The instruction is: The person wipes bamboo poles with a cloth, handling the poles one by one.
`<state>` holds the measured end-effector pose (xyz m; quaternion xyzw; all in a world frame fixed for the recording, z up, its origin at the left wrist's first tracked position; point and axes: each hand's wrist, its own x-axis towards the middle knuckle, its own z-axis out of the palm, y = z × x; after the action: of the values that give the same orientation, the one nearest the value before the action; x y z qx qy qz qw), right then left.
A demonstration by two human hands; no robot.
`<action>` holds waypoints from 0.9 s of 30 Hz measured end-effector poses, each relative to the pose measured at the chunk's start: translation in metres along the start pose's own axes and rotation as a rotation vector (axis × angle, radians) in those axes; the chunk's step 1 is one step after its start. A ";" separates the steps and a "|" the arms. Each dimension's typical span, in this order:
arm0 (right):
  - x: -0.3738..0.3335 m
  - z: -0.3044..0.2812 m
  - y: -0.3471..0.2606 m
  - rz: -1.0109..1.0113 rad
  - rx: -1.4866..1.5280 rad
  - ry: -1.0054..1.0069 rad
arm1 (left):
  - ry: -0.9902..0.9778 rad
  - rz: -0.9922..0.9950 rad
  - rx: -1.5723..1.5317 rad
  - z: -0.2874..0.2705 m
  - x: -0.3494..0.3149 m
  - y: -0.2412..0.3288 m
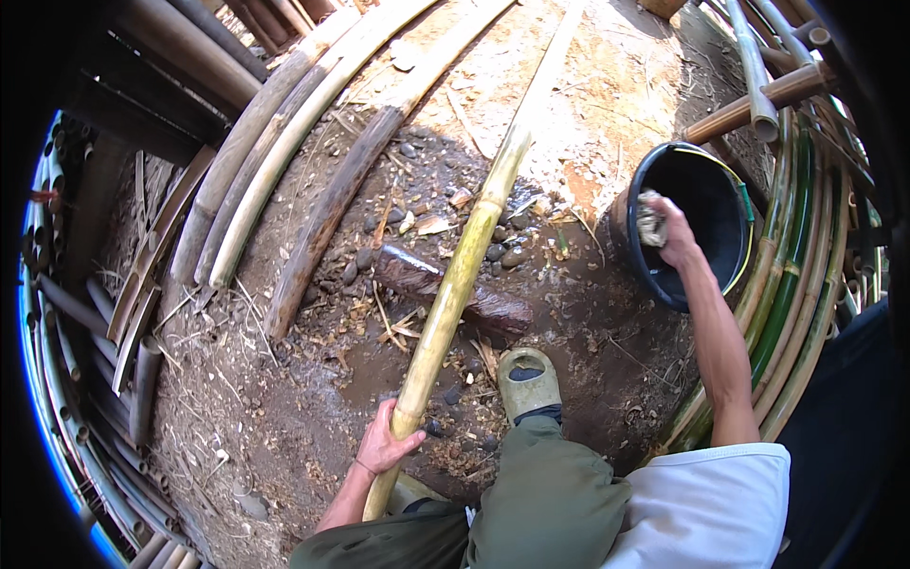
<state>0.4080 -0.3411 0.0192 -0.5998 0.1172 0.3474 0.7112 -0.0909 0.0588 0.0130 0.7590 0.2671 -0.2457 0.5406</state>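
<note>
My left hand (382, 442) is wrapped round the near end of a long yellow-green bamboo pole (464, 261). The pole slants away toward the top of the view, passing over a short wet dark log (497, 310) on the ground. At the right, my right hand (675, 233) grips a crumpled greyish rag (652, 220) at the mouth of a black bucket (722, 211). The bucket has a thin green and yellow handle; its bottom is too dark to make out.
Several weathered poles (284, 152) lie at the left, with a dark log (332, 218) nearer the middle. Green and tan bamboo poles (791, 284) run along the right beside the bucket. More bamboo (95, 446) is stacked at far left. Pebbles (512, 256) and wood scraps litter the wet soil.
</note>
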 end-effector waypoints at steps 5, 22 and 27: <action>-0.107 0.125 -0.038 -0.372 -0.113 -0.128 | 0.050 0.162 0.006 0.005 0.017 -0.006; -0.021 0.283 0.157 -1.070 -1.346 0.234 | -0.032 -0.073 0.077 0.003 0.013 0.021; -0.105 0.316 0.205 -1.148 -1.408 -0.172 | -0.008 -0.087 0.068 0.004 0.009 0.014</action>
<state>0.1218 -0.0753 0.0023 -0.8334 -0.4918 -0.0253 0.2508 -0.0750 0.0518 0.0157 0.7637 0.2893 -0.2809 0.5042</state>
